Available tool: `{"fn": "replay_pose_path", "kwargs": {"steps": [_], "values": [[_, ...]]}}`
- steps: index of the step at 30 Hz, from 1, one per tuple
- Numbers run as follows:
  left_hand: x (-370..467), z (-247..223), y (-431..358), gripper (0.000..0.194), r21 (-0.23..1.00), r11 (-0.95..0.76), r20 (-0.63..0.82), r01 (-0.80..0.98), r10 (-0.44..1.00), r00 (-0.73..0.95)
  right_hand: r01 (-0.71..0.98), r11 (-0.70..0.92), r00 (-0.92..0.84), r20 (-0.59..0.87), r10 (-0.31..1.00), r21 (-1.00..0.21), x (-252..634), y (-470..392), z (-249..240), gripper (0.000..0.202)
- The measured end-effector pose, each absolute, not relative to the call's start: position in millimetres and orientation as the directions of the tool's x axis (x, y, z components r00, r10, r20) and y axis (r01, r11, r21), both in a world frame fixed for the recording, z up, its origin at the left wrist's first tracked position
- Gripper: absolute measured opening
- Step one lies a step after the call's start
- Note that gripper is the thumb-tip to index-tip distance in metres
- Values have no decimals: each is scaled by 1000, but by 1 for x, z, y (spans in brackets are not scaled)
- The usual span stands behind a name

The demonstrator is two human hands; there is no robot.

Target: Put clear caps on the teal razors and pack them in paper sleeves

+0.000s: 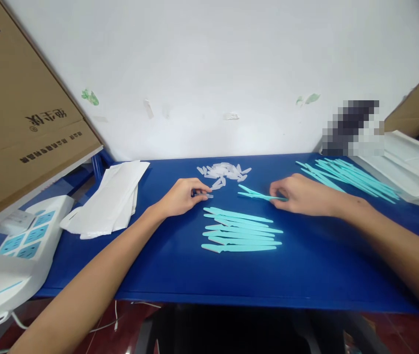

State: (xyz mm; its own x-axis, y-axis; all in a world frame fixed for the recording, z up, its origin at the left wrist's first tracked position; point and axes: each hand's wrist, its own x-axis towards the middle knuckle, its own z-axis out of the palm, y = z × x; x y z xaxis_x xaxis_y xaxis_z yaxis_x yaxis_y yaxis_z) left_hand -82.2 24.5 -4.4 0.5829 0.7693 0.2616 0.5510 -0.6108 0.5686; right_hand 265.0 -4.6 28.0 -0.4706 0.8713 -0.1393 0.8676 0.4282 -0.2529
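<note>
My left hand (180, 197) pinches a small translucent blade cap (209, 196) between thumb and fingertips. Just beyond it is a heap of similar loose caps (224, 170) on the blue table. In my right hand (300, 194) are what look like two slim teal eyebrow razors (254, 194), gripped by their handles, their heads spread apart and pointing left. Nearer to me, between the hands, several teal razors (244, 230) lie side by side, heads to the left. My right fingers hide part of the held handles.
Another pile of teal razors (357, 178) lies at the back right beside a white tray (408, 164). White paper or plastic sheets (111, 196) and a white power strip (40, 241) are on the left. A cardboard box (21, 108) leans at far left. A white wall (209, 64) bounds the blue table (180, 275).
</note>
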Motion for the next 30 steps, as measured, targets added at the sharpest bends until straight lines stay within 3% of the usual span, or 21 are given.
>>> {"fn": "replay_pose_path", "kwargs": {"steps": [10, 21, 30], "values": [[-83, -9, 27, 32, 416, -658, 232, 628, 744, 626, 892, 409, -438, -148, 887, -191, 256, -10, 25, 17], [-88, -6, 26, 31, 687, -500, 256, 527, 845, 469, 865, 477, -495, -117, 861, -153, 252, -12, 14, 24], [-86, -6, 26, 42, 699, -437, 272, 567, 895, 354, 853, 519, -521, -52, 852, -54, 245, -12, 9, 34]]}}
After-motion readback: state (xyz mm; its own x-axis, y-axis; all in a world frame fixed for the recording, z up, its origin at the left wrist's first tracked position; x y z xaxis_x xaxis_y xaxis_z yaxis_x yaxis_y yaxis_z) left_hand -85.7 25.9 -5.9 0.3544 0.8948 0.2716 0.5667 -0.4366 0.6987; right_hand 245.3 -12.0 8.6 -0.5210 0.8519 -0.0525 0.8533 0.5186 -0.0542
